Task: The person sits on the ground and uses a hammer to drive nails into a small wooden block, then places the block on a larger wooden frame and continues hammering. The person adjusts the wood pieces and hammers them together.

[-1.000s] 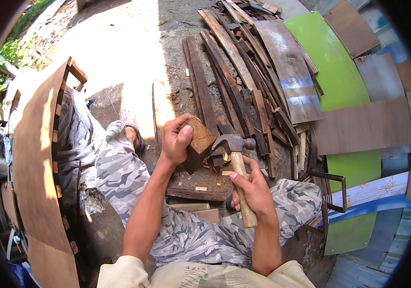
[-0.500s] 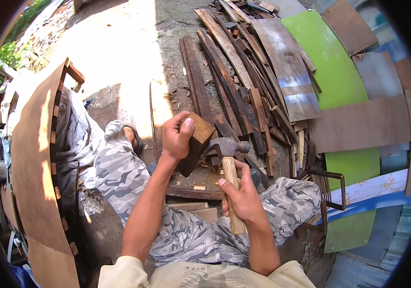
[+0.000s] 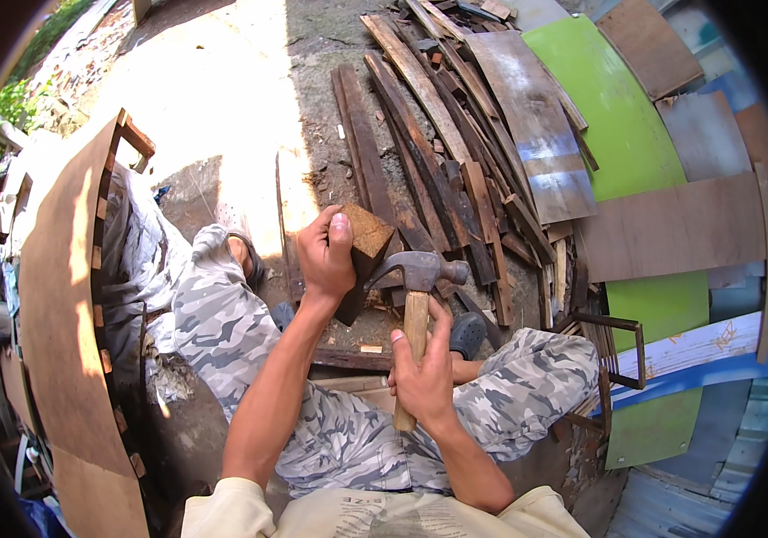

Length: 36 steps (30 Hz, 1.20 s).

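Observation:
My left hand (image 3: 327,255) grips a short brown wooden piece (image 3: 368,244) and holds it upright in front of my knees. My right hand (image 3: 422,372) is closed around the wooden handle of a claw hammer (image 3: 416,273). The hammer's steel head sits just right of the wooden piece, with its claw close to the piece. Both forearms rise from the lower edge, above my legs in grey camouflage trousers (image 3: 223,332).
A pile of weathered planks (image 3: 442,143) lies on the ground ahead. Green (image 3: 617,125) and brown boards (image 3: 680,229) lie to the right. A large curved plywood panel (image 3: 61,314) stands at the left. A small metal frame (image 3: 617,345) is beside my right knee.
The hammer has swung from leaning right to standing nearly upright, its head moving closer to the wooden piece. My left hand has kept its grip on the piece.

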Each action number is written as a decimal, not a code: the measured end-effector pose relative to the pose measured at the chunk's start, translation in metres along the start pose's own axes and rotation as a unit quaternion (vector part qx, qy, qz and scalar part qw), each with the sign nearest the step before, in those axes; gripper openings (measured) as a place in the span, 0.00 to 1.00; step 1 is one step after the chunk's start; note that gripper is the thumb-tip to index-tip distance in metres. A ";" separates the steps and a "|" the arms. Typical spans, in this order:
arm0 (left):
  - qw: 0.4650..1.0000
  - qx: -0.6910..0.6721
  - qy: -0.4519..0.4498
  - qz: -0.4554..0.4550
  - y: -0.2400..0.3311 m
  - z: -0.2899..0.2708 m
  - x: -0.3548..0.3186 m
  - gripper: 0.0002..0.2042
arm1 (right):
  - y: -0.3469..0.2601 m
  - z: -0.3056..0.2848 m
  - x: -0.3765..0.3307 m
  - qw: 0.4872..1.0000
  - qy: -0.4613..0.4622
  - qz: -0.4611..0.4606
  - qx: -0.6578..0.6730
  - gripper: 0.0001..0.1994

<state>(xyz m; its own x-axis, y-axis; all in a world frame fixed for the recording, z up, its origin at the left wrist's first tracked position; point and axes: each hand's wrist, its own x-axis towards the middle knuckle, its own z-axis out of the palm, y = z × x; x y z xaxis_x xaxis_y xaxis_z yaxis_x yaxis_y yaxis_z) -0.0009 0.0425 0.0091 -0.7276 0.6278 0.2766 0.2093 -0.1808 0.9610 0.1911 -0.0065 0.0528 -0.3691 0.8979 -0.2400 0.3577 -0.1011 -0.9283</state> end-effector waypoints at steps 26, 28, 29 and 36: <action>0.990 0.105 -0.002 -0.093 -0.031 0.005 0.013 0.27 | 0.063 0.033 0.025 0.976 0.111 -0.159 -0.094 0.31; 0.983 0.065 0.033 -0.167 -0.039 0.007 0.014 0.27 | 0.075 0.036 0.030 0.962 0.149 -0.206 -0.100 0.31; 0.969 0.026 0.068 -0.235 -0.043 0.009 0.015 0.27 | 0.088 0.042 0.036 0.939 0.194 -0.260 -0.115 0.31; 0.897 -0.231 0.146 -0.349 -0.041 0.015 0.010 0.27 | 0.013 0.023 0.043 0.942 0.155 -0.285 -0.083 0.30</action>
<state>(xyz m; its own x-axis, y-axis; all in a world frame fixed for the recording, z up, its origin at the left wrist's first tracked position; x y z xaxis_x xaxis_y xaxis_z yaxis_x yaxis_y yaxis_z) -0.0071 0.0673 -0.0271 -0.7301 0.4982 -0.4677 -0.6068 -0.1579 0.7790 0.1600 0.0207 0.0239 -0.2828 0.8703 0.4032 0.3161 0.4814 -0.8175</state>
